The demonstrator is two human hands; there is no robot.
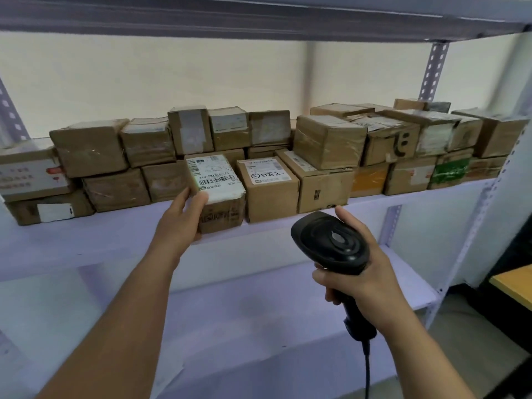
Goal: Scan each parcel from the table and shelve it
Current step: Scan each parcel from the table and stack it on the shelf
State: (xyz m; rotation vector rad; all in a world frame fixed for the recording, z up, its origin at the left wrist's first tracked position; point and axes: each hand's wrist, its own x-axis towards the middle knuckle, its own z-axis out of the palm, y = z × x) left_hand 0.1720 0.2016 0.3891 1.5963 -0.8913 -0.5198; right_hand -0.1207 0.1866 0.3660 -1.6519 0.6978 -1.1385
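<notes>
Head view was filled by a pale metal shelf (109,243), on which brown cardboard boxes (328,139) were stacked in two layers towards the back. At the front of the board a parcel (221,197) with a white barcode label on top was seen resting, its right side just beside a second labelled box (269,194) marked with handwriting. The parcel was gripped at its left side by the left hand (182,217): the thumb was laid over the near top edge, on the white label, and the fingers were curled round the left face. The right hand (365,272) was held lower and to the right of the parcel, apart from it, in front of the shelf edge. A black handheld scanner (331,243) was grasped in it, the fingers wrapped round the handle and one digit stretched up beside the head. A dark cable (367,367) was seen hanging from the handle. At the far right a corner of a wood-topped table (515,283) was visible
</notes>
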